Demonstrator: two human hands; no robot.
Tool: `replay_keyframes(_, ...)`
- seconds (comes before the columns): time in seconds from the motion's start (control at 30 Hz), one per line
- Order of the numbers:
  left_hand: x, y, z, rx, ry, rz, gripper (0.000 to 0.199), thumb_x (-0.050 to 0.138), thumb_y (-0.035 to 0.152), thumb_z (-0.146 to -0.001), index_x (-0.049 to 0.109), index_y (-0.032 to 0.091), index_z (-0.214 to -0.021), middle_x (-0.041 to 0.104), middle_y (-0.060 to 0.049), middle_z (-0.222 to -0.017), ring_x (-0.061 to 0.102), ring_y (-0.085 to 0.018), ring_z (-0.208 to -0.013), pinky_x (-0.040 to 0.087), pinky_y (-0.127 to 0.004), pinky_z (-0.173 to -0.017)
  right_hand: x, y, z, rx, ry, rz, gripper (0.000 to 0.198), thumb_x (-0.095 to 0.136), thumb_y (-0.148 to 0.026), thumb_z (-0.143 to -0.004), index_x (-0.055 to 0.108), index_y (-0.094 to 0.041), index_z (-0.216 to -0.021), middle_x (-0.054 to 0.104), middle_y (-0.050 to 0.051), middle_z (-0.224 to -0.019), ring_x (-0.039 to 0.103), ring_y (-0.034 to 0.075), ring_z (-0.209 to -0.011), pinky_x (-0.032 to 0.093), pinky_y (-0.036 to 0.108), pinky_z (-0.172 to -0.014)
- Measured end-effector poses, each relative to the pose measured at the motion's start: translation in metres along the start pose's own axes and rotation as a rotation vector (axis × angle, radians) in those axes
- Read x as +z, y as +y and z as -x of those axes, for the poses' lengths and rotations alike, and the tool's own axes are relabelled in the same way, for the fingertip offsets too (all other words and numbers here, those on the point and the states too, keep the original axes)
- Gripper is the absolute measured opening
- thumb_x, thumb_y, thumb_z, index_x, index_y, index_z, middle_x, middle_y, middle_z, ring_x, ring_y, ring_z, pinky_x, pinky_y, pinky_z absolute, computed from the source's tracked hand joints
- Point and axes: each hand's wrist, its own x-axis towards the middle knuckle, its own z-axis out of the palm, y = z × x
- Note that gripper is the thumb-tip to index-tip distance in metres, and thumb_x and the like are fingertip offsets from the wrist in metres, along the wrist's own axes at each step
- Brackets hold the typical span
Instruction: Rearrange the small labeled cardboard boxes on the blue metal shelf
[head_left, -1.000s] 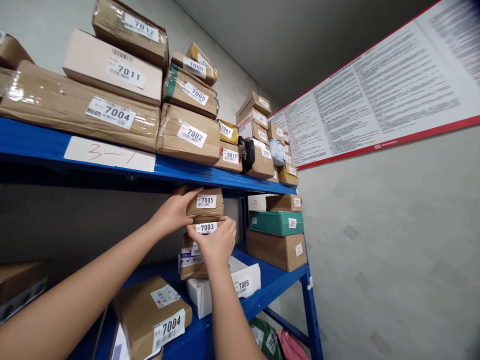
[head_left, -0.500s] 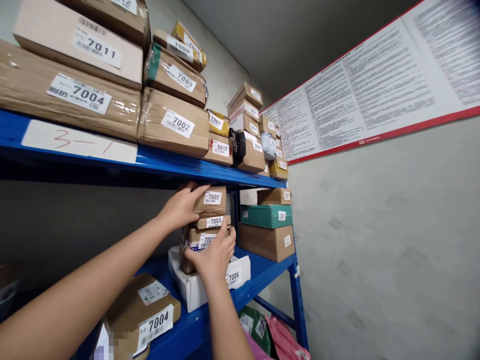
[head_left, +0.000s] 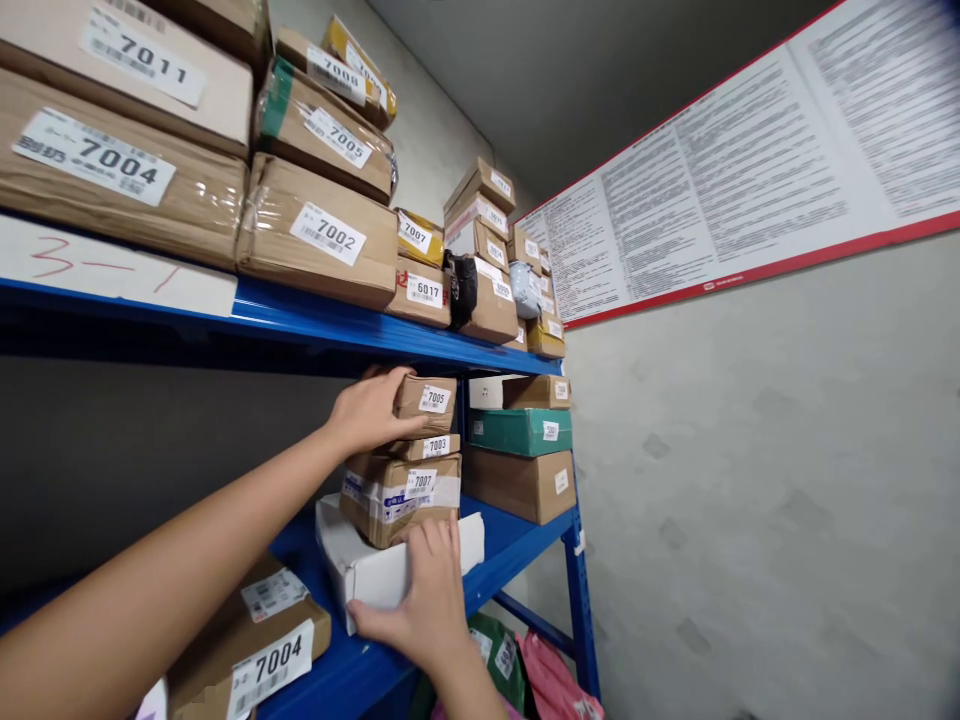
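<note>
Head view: left hand (head_left: 369,410) grip closed on box 7005 (head_left: 427,401); right hand (head_left: 427,600) lies open on white box (head_left: 360,560).

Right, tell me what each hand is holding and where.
Left hand grips the small brown cardboard parcel labelled 7005 at its left end. Right hand rests on the white cardboard box's front face.

Parcel stack (head_left: 409,470) reaches upper shelf (head_left: 360,335); no gap above. Green box pile (head_left: 521,445) blocks right. Left side open.
</note>
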Motion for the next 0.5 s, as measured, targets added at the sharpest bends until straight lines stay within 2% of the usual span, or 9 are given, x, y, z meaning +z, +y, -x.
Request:
replay_keyframes(0.1,0.01,-0.011,-0.004,-0.109,-0.004,0.151,0.072,0.048,0.067,-0.075,0.041,0.021,-0.129,0.053,-0.011,-0.129,0.049,-0.03,-0.12,0.042,-0.042,-0.1,0.007,-0.007,-0.002,0.08,-0.045,0.022,0.069,0.081,-0.049,-0.041,0.048,-0.016,-0.09,0.05,0.011,-0.096,0.047,0.036,-0.103,0.007,0.065,-0.114)
replay_keyframes(0.2,0.02,-0.021,-0.005,-0.19,-0.026,0.228,0.083,0.054,0.069,-0.069,0.035,0.021,-0.134,0.048,-0.013,-0.133,0.045,-0.034,-0.123,0.04,-0.045,-0.101,0.014,-0.012,-0.003,0.179,-0.069,0.04,0.084,0.082,-0.052,-0.037,0.046,-0.014,-0.102,0.047,0.014,-0.108,0.04,0.041,-0.115,0.003,0.065,-0.114)
replay_keyframes(0.33,0.03,-0.024,-0.002,-0.188,-0.033,0.255,0.094,0.067,0.058,-0.06,0.031,0.021,-0.138,0.043,-0.015,-0.134,0.039,-0.038,-0.126,0.036,-0.046,-0.104,0.013,-0.009,-0.007,0.215,-0.023,0.065,0.071,0.081,-0.041,-0.036,0.047,-0.018,-0.094,0.046,0.009,-0.101,0.043,0.037,-0.106,0.004,0.064,-0.114)
replay_keyframes(0.5,0.045,-0.009,-0.011,-0.135,-0.064,0.311,0.096,0.069,0.054,-0.06,0.029,0.02,-0.141,0.037,-0.014,-0.142,0.035,-0.035,-0.131,0.031,-0.043,-0.11,-0.006,0.02,-0.016,0.204,-0.038,0.126,0.066,0.081,-0.036,-0.034,0.042,-0.021,-0.085,0.044,0.006,-0.096,0.043,0.034,-0.101,0.008,0.059,-0.112)
